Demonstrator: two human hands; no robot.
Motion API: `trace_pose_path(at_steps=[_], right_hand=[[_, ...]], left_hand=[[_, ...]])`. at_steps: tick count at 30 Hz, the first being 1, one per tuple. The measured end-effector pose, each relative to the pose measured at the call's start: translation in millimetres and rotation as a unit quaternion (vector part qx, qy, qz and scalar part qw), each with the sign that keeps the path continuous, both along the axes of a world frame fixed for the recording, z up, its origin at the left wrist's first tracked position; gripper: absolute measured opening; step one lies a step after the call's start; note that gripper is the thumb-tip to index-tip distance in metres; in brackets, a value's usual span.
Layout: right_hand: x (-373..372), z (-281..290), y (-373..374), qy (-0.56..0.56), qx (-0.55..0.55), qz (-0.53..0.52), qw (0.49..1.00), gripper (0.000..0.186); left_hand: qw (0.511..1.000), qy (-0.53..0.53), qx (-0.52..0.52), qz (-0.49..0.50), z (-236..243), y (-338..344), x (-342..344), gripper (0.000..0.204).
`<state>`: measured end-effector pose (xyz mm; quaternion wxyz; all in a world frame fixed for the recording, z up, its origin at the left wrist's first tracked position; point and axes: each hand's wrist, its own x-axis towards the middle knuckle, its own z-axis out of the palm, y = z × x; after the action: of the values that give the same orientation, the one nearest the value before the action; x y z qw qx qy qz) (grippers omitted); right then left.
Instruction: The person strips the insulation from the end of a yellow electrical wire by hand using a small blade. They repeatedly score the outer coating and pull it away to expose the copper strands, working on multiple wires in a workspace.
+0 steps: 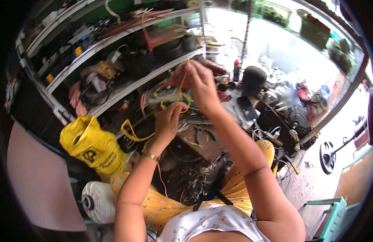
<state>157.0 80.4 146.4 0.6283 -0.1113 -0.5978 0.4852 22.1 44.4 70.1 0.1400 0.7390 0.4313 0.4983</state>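
The yellow cord (181,86) is pinched near its upper end by the right hand (201,84), its fingers closed together. Lower down, the same cord is gripped between thumb and fingers of the left hand (168,119) – a gold watch (151,155) is worn on that wrist. The cord is stretched between the hands, with loops spread to either side, and a longer bend is left hanging to the left.

Below, a small wooden bench (207,152) is strewn with scraps, and a short yellow piece (195,144) is seen on it. To the left, a yellow bag (98,150) is propped near a white rounded container (101,197). Beyond, metal shelves (132,86) are crowded with parts; to the right, a black phone (247,107) is seen amid clutter.
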Motion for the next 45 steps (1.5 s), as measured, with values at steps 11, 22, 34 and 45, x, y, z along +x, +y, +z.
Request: trace_pose_path(at_steps=[11, 22, 34, 45], right_hand=[[44.5, 53.8, -45.0, -0.487, 0.258, -0.416, 0.723, 0.019], [22.2, 109.0, -101.3, -0.669, 0.371, -0.17, 0.622, 0.021], [13.7, 60.7, -61.7, -0.599, 0.24, -0.21, 0.734, 0.03], [36.6, -82.4, 26.8, -0.29, -0.111, 0.009, 0.95, 0.025]], left_hand=[[0.991, -0.089, -0.076, -0.067, -32.2, -9.9, -27.6, 0.024], [0.958, -0.194, -0.193, -0.09, -44.0, 6.7, -39.6, 0.009], [0.959, -0.211, -0.169, -0.084, -13.5, -11.7, -43.6, 0.011], [0.759, -0.352, -0.47, -0.281, -73.2, -4.6, -38.6, 0.015]])
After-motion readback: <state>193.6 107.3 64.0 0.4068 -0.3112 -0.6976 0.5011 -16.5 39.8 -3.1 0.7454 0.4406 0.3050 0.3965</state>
